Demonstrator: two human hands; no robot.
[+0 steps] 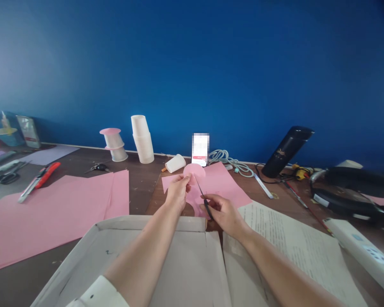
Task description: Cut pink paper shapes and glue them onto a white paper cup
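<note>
Left hand (178,190) pinches a pink paper disc (194,172); right hand (222,210) grips scissors (204,198) cutting it, above a cardboard tray (192,260), paper cups (142,138) behind.

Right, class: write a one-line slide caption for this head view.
Left hand holds a pink paper circle while right hand cuts with scissors.

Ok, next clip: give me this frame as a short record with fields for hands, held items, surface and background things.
left hand: left hand pinches a pink paper disc
right hand: right hand grips small scissors, blades at the disc's edge
under the hands: pink paper sheet, open cardboard box
left of table: large pink sheets, red utility knife
back: stacked paper cups, black flask, blue wall
</note>
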